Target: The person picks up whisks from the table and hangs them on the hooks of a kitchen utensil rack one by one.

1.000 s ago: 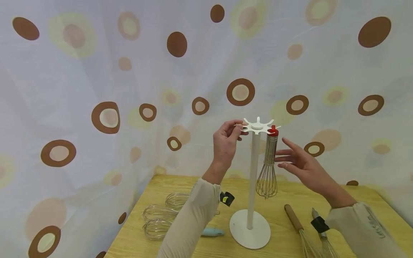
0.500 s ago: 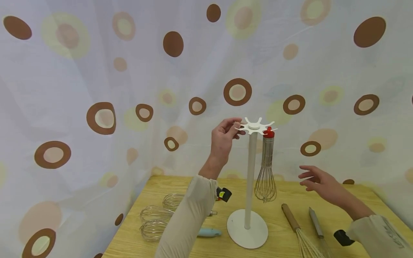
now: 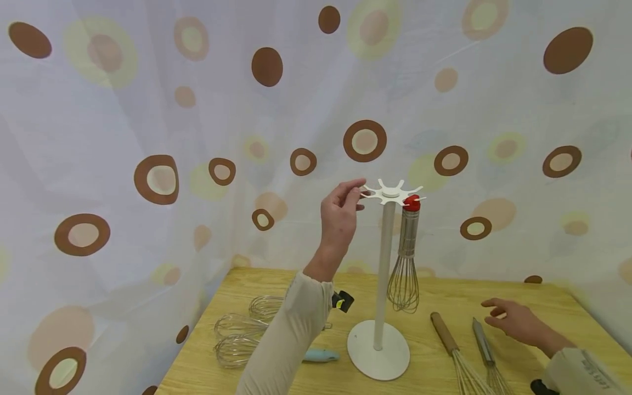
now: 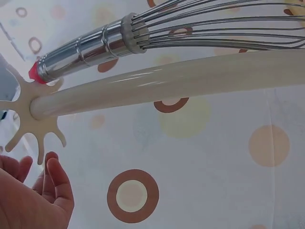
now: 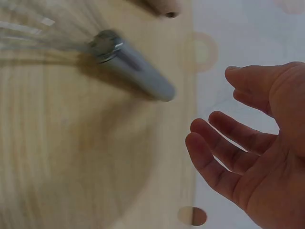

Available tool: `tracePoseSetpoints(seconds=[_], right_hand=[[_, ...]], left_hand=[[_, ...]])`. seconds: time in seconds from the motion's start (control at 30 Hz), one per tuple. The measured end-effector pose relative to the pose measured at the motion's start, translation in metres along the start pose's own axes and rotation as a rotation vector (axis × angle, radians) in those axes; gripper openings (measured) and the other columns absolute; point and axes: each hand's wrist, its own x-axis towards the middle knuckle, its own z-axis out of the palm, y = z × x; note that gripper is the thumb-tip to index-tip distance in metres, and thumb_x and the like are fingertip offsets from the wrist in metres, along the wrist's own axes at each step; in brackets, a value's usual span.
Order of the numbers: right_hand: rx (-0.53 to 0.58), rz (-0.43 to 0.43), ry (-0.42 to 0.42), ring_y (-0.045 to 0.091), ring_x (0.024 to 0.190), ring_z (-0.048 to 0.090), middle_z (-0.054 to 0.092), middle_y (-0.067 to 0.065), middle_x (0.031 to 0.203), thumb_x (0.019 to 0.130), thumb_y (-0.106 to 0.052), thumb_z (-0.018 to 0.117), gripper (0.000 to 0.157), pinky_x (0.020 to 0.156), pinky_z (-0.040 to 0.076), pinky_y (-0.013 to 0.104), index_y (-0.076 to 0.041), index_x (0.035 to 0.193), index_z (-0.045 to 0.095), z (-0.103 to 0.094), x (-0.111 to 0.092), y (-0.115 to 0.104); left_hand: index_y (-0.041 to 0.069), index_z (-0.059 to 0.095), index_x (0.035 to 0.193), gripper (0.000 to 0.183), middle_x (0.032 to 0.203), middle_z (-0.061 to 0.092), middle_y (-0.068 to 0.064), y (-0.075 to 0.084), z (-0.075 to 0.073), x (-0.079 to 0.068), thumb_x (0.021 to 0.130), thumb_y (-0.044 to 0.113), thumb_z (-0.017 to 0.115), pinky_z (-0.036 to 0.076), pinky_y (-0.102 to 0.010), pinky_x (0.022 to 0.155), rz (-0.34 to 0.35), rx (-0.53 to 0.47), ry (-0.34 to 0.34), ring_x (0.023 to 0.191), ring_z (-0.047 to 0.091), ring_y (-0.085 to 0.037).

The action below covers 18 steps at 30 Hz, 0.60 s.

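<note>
A white rack with a pronged top (image 3: pixel 391 193) stands on the wooden table. From one prong hangs a metal whisk (image 3: pixel 407 233) with a red end cap, its wires downward. My left hand (image 3: pixel 339 214) is at the rack's left prongs, fingers loosely bent; in the left wrist view a bare prong tip shows right beside the fingertips (image 4: pixel 56 169). My right hand (image 3: pixel 515 323) hovers low at the right, fingers relaxed, with nothing in it. Closest to it lies a grey-handled whisk (image 3: pixel 483 343), blurred in the right wrist view, its handle end toward the fingers.
A wooden-handled whisk (image 3: pixel 446 333) lies between the rack's round base (image 3: pixel 378 365) and the grey whisk. Left of the base lie several whisks (image 3: pixel 237 351), one with a light blue handle (image 3: pixel 321 355), partly behind my left sleeve. A dotted curtain (image 3: pixel 316 99) hangs behind the table.
My right hand has moved away from the red-capped whisk, down and right toward the grey-handled one. My left hand has eased slightly left from the prongs. The hanging whisk swings a little.
</note>
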Motion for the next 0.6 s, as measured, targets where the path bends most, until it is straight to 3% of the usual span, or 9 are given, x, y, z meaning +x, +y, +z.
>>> tracePoseSetpoints(seconds=[0.13,0.37,0.6], right_hand=[[0.038,0.033,-0.066,0.033,0.084,0.062,0.057,0.031,0.105,0.094,-0.02,0.059,0.051,0.062,0.052,0.04,0.016,0.127,0.044,0.01,0.002,0.015],[0.069,0.01,-0.122,0.015,0.05,0.048,0.059,0.026,0.102,0.094,-0.019,0.058,0.052,0.049,0.046,0.036,0.018,0.128,0.042,0.026,0.002,0.028],[0.081,0.0,-0.124,0.024,0.067,0.055,0.061,0.021,0.099,0.091,-0.016,0.062,0.052,0.053,0.046,0.036,0.017,0.126,0.045,0.032,0.003,0.025]], left_hand=[[-0.005,0.065,0.113,0.028,0.11,0.065,-0.016,0.0,-0.002,-0.005,0.1,0.012,0.047,0.053,-0.032,0.078,0.018,-0.028,-0.011,0.098,0.062,-0.033],[-0.01,0.066,0.107,0.022,0.119,0.063,-0.016,-0.002,0.001,-0.01,0.092,0.005,0.061,0.052,-0.032,0.084,0.009,-0.021,-0.041,0.104,0.062,-0.023],[-0.004,0.07,0.103,0.019,0.114,0.067,-0.007,0.0,0.005,-0.012,0.09,0.008,0.066,0.051,-0.029,0.085,-0.022,-0.034,-0.006,0.1,0.064,-0.015]])
